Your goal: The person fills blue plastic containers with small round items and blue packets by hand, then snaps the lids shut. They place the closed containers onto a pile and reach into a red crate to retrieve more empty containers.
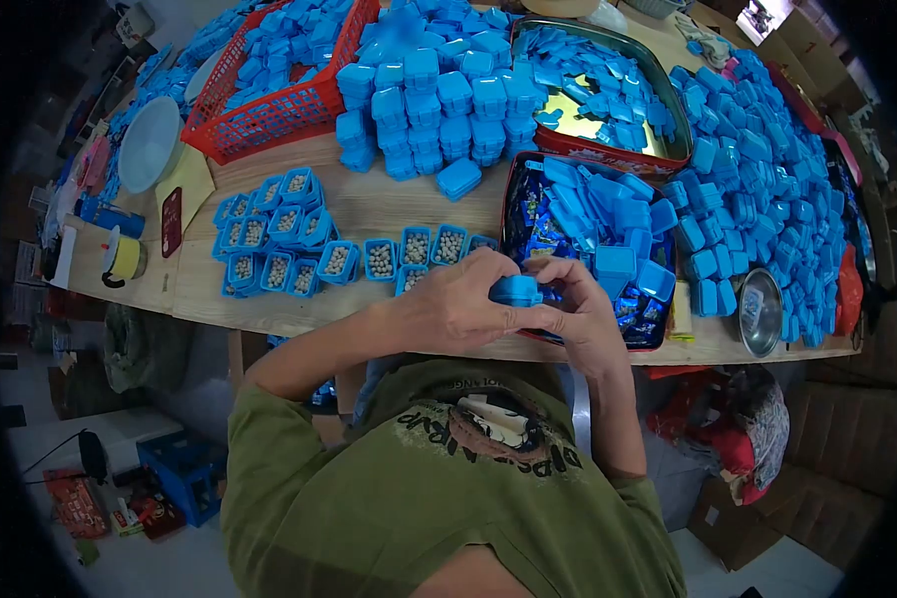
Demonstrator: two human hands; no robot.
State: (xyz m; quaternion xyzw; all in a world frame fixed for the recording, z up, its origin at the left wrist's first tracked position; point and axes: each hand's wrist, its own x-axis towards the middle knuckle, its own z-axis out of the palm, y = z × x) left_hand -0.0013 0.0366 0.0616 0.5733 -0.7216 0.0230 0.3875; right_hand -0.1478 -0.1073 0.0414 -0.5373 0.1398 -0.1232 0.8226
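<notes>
As a small blue box (pixel 516 290) is held just right of the frame's centre, over the table's (pixel 359 207) near edge, both hands are kept busy! Its left side is gripped by the left hand (pixel 471 302), fingers closed on it; its right side is pinched by the right hand (pixel 580 307), fingers bent in close, no slack in either grip. Whether its lid is fully shut cannot be told. Just behind the right hand, blue lids (pixel 616 261) and packets (pixel 546 231) are crammed into a tin (pixel 508 214). At centre left, pale beads (pixel 380 260) are packed into open tubs (pixel 335 262), partly stacked. And up top, closed boxes (pixel 424 107) are piled high, flanked by a red basket (pixel 259 128) at upper left!
</notes>
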